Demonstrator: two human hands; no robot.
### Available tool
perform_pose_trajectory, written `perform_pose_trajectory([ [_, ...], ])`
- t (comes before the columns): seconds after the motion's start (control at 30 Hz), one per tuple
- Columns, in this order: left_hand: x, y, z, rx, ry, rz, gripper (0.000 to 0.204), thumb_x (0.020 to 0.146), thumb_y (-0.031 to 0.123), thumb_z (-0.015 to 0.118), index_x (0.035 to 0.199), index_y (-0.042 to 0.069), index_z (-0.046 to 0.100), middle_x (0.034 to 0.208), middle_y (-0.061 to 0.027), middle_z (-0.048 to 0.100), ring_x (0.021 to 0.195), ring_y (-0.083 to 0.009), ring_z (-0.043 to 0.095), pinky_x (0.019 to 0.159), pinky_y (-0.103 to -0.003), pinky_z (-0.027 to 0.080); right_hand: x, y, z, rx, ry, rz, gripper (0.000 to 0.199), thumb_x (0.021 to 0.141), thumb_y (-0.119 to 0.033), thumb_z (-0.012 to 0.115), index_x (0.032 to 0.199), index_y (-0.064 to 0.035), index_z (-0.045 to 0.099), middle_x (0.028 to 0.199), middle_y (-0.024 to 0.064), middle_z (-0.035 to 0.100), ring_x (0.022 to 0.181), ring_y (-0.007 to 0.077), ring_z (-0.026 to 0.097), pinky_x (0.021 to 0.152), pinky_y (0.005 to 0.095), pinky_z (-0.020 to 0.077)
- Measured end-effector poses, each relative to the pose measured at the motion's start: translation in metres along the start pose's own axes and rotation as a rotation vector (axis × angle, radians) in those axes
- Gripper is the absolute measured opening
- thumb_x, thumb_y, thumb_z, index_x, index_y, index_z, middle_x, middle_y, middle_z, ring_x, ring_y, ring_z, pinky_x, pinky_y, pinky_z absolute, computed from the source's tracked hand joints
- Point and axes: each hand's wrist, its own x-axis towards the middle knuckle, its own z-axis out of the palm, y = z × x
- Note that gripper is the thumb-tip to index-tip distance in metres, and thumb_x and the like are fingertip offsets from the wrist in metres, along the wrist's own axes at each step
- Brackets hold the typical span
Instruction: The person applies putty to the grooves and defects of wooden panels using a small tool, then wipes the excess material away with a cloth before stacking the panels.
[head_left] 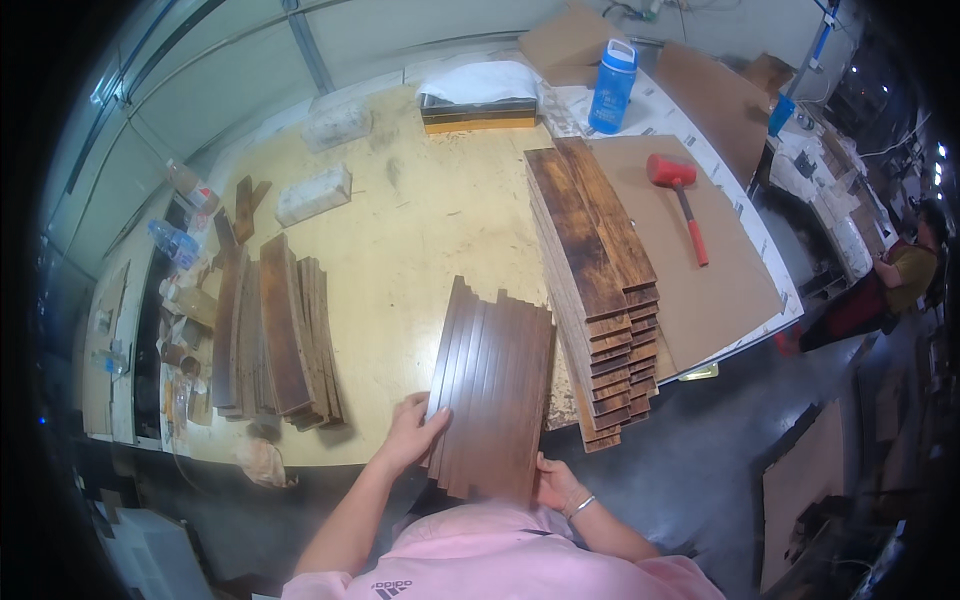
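A bundle of narrow dark-brown wooden strips (490, 390) lies side by side between my hands, its near end over the table's front edge. My left hand (413, 432) grips the bundle's left side, thumb on top and fingers partly hidden. At the near right corner, my right hand (558, 482) closes on the bundle's other side; its fingertips are partly out of sight. Just right of the strips rises a tall stack of wooden planks (590, 230) with stepped near ends. More brown planks (285, 330) stand in a group on the table's left part.
The pale yellow table (400, 220) carries two whitish blocks (315, 194) and a box with white cloth (478, 95) at the back. A red mallet (680, 190) rests on cardboard, near a blue bottle (612, 88). Another person (905, 270) is at the far right.
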Motion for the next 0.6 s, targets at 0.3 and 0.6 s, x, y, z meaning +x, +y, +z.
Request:
perform_pose_trajectory([
  [0.3,-0.002,0.023,0.018,0.415,0.214,0.114,0.072,0.069,0.035,0.081,0.124,-0.002,0.054,0.110,-0.0224,0.063,0.105,-0.0352,0.060,0.093,-0.043,0.047,0.008,0.013,0.010,0.137,-0.090,-0.141,0.046,0.081,-0.019,0.071,0.122,-0.0004,0.059,0.126,0.0166,0.060,0.123,0.0316,0.052,0.108,0.0504,0.0373],
  [0.6,-0.005,0.007,-0.005,-0.073,0.181,0.066,0.066,0.070,0.020,0.084,0.124,-0.003,0.054,0.112,-0.0164,0.067,0.101,-0.0221,0.066,0.088,-0.034,0.053,-0.010,0.024,0.098,-0.237,-0.012,-0.328,0.068,0.088,-0.031,0.070,0.141,-0.0010,0.039,0.139,0.0119,0.050,0.129,0.0268,0.048,0.109,0.0435,0.0375],
])
